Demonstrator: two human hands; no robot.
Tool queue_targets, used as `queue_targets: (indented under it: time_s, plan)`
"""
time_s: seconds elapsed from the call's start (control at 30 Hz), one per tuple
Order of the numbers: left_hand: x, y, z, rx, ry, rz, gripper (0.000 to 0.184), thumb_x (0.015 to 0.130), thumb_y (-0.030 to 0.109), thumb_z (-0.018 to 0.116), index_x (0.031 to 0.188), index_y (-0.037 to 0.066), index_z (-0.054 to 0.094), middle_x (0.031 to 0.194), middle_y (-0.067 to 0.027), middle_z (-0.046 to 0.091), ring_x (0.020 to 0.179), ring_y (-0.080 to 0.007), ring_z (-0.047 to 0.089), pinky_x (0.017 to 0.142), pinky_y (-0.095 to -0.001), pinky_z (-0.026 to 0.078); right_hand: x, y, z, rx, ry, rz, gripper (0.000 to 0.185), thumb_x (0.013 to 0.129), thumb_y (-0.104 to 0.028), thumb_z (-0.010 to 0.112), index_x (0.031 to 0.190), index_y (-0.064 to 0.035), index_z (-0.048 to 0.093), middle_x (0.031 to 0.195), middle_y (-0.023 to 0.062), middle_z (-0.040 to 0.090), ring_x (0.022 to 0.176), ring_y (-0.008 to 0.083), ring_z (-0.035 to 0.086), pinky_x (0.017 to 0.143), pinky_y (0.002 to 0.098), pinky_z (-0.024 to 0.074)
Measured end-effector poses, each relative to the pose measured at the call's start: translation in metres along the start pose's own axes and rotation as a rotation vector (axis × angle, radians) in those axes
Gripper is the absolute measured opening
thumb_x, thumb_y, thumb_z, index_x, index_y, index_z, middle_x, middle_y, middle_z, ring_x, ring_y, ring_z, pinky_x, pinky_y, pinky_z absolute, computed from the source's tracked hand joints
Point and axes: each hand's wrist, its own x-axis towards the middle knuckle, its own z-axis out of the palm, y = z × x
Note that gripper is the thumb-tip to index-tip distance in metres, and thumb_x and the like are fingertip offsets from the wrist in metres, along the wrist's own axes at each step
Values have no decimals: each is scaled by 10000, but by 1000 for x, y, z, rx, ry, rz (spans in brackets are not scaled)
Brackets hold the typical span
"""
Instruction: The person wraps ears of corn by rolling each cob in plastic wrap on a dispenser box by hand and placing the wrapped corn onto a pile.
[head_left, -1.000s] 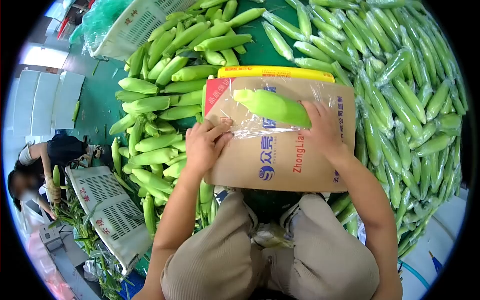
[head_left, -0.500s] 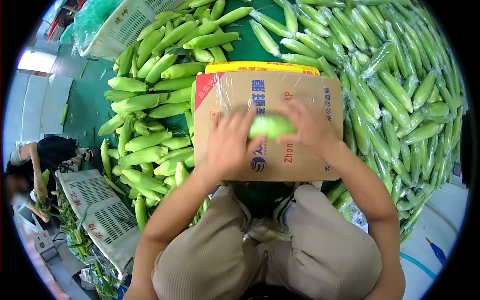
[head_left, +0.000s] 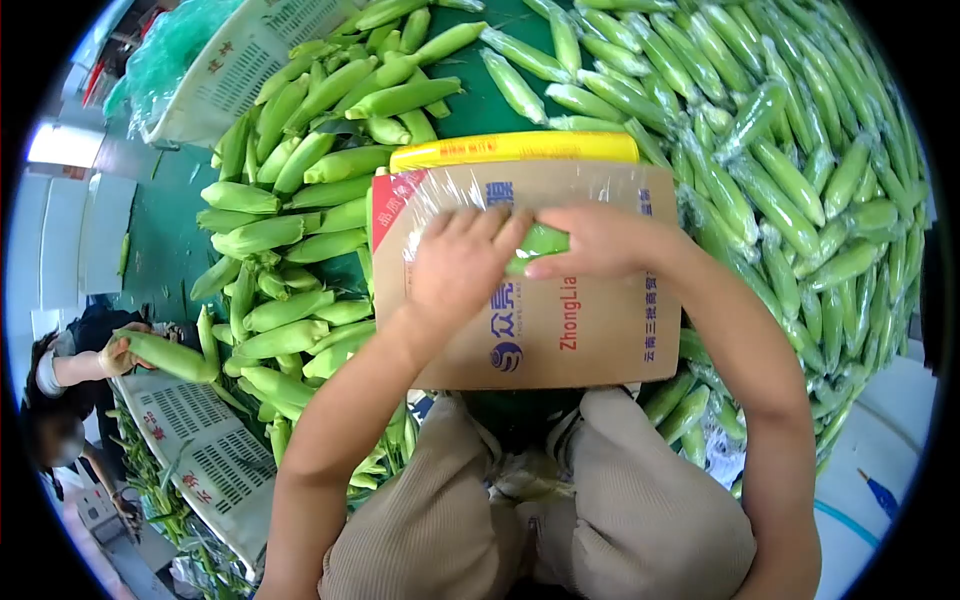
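An ear of corn in green husk (head_left: pixel 541 243) lies crosswise over the printed cardboard box (head_left: pixel 610 345) in front of me. My left hand (head_left: pixel 462 262) is closed over its left end, with the knuckles up. Around the other end my right hand (head_left: pixel 598 240) is closed, thumb on the near side. Much of the ear is hidden by the fingers. Clear plastic film (head_left: pixel 437 192) spreads over the far left part of the box, beside my left fingers. Behind the box lies a yellow film roll (head_left: pixel 515 149).
Unwrapped corn (head_left: pixel 285 325) is heaped on the left, film-wrapped corn (head_left: pixel 770 180) on the right. A white crate (head_left: pixel 235 70) stands at the far left, another crate (head_left: pixel 205 440) nearer. Beside it, another person's hand (head_left: pixel 120 355) holds an ear of corn (head_left: pixel 165 355).
My hands have come closer together around the ear, and my right hand now covers its right end. At the left, the other person has reached an ear over the near crate.
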Motion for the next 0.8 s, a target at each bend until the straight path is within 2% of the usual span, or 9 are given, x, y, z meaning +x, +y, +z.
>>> queue_targets:
  time_s: [0.1,0.2,0.33,0.47,0.57,0.6,0.63,0.73,0.8]
  plan:
    - [-1,11,-21,-195,-451,-148,601,711,158,769,1294,127,625,1116,-127,718,1008,-348,698,860,-452,558,2,-4,-19,86,-229,70,609,974,-578,576,1409,-152,563,1385,158,608,1332,343,546,1091,485,449]
    - [3,18,-36,-341,-568,-130,544,722,200,772,1231,76,626,1012,-195,716,974,-385,699,836,-485,558,8,-4,23,-464,324,-208,665,952,-617,578,1514,-270,500,1606,89,422,1531,306,312,1225,592,245]
    - [-18,29,-20,-336,-600,-51,498,739,210,765,1178,22,623,1019,-240,712,982,-406,696,842,-497,552,3,-23,29,-466,-2,-54,759,929,-664,566,1578,-298,424,1711,2,243,1595,287,127,1250,645,61]
    - [-43,53,-39,-345,-738,-128,499,740,268,778,1151,27,626,1020,-231,721,980,-408,696,835,-484,552,-5,-56,21,-434,-135,-2,778,936,-682,541,1593,-291,399,1714,4,234,1601,283,102,1264,613,39]
    - [-75,73,-58,-543,-985,-56,573,698,389,816,1132,43,676,1023,-205,730,990,-385,696,859,-487,541,-5,-55,30,-473,-120,-10,782,945,-684,525,1604,-291,378,1717,5,225,1602,286,96,1263,616,33]
    - [-108,78,-28,-645,-973,65,561,709,351,808,1154,35,682,1024,-212,731,1000,-365,696,884,-489,528,-7,-58,29,-436,-123,8,764,956,-681,508,1597,-281,390,1720,3,217,1602,293,90,1260,622,59]
    - [-123,83,-31,-918,-1185,-58,539,710,307,804,1151,26,677,1014,-202,719,1007,-353,684,881,-470,523,-7,-54,33,-428,-97,29,752,954,-659,528,1586,-271,406,1714,18,228,1599,298,105,1255,628,80]
    - [-163,86,4,-1070,-1041,-68,593,720,271,808,1225,9,641,1089,-184,700,1044,-300,670,873,-453,527,-8,-42,61,-486,25,-7,710,925,-540,632,1538,-222,465,1671,87,298,1567,322,197,1235,622,178]
    - [-171,73,-4,-1052,-926,-75,668,739,266,813,1317,7,602,1195,-187,680,1104,-285,654,917,-443,522,-33,-93,59,-386,123,-168,715,846,-321,767,1478,-113,506,1550,183,433,1459,368,383,1196,550,308]
